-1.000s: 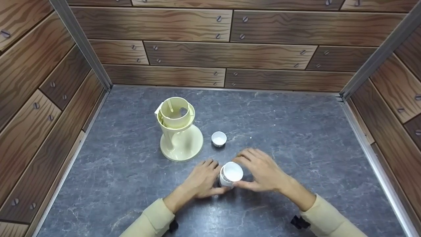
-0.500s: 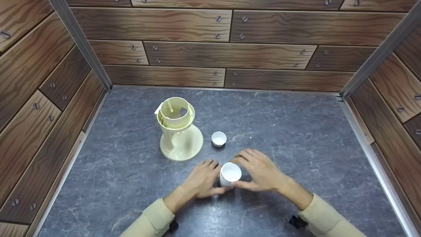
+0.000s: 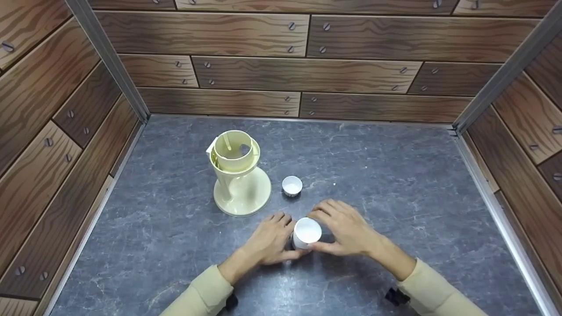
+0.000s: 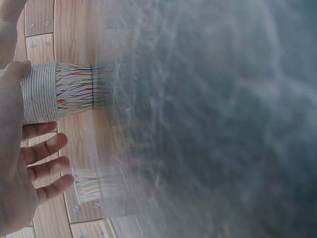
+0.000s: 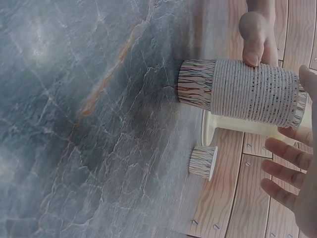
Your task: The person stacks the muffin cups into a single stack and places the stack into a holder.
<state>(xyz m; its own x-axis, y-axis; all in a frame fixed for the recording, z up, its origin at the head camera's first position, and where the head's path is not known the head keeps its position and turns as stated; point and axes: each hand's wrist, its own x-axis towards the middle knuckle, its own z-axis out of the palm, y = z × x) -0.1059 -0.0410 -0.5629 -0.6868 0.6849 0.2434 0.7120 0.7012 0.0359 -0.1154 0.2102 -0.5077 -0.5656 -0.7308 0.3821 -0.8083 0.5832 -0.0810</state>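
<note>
A tall stack of paper baking cups [image 5: 242, 91], white with coloured wavy lines and rolled rims, stands upright on the table between both hands. My left hand [image 3: 272, 239] holds the stack partway up between thumb and index finger, its other fingers spread away. At the top, my right hand [image 3: 344, 228] pinches the uppermost cup [image 3: 307, 230] by thumb and index finger. A patterned band of that cup [image 5: 300, 110] shows above the closely packed rims in the right wrist view. Beyond the hands, a single baking cup [image 3: 292, 186] stands upright by itself.
A pale yellow plastic stand [image 3: 243, 193] with a round base and an open double-ring holder [image 3: 235, 164] on top is at the back left. Wood-patterned walls [image 3: 303, 72] with metal edging enclose the grey marbled table [image 3: 395, 175] at the back and sides.
My right hand has shifted slightly left with the top cup, which was offset and tilted to the right and now lines up with the stack. The left hand stays put.
</note>
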